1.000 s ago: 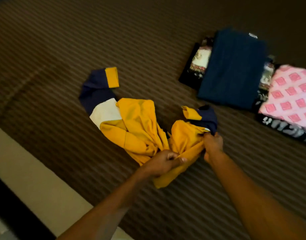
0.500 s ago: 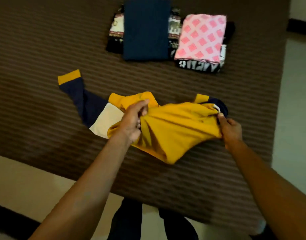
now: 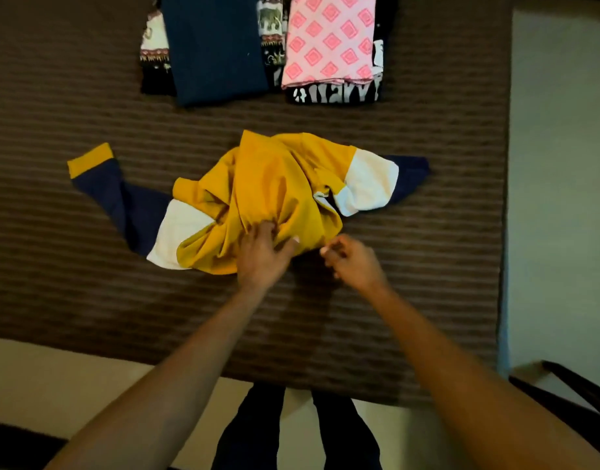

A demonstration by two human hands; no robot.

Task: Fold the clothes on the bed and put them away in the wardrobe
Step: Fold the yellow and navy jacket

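one unfolded piece was on the bed (image 3: 71, 283): a yellow top (image 3: 268, 184) with two sleeves in white and navy, lying crumpled in the middle of the brown striped cover. the left sleeve (image 3: 122, 198) stretched flat out and ended in a yellow cuff, the right sleeve (image 3: 386, 181) was bunched shorter.

further back there were two folded stacks side by side, touching. a navy piece (image 3: 217, 49) sat on top of a black elephant-print one (image 3: 271, 32), and a pink diamond-print piece (image 3: 329, 39) sat on a black one with white lettering (image 3: 335, 95). so four folded things that i could count, plus the top.

left hand (image 3: 261, 256) was gripping a bunch of the yellow fabric at the near edge of the top. right hand (image 3: 352, 262) was just beside that edge with fingers curled; couldn't tell if it was pinching any cloth or nothing.

two dark trouser legs (image 3: 251, 432) showed below the bed edge, over a pale floor (image 3: 559, 198).
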